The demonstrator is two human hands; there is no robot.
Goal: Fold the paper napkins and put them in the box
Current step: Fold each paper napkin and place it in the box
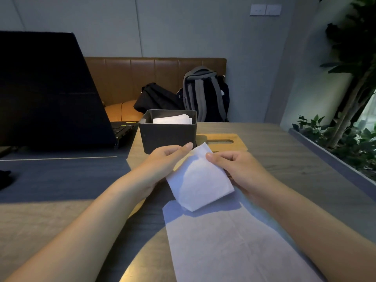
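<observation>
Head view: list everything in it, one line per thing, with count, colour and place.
Folded napkin: one, white, held up over the table, in front of the box.
Flat napkin: at least one, white, spread on the table nearest the camera.
Box: one, dark grey, mid-table, white folded napkins inside.
Wooden lid: one, light brown, slotted, right of the box.
Table: one, grey-brown.
Laptop: one, black, open, far left.
Bench: one, brown, behind the table.
Bags: two, black and grey, on the bench.
Plants: green, right edge.
Wall switches: two, white, upper wall.
Left hand: pinches the folded napkin's top left.
Right hand: pinches its top right.
</observation>
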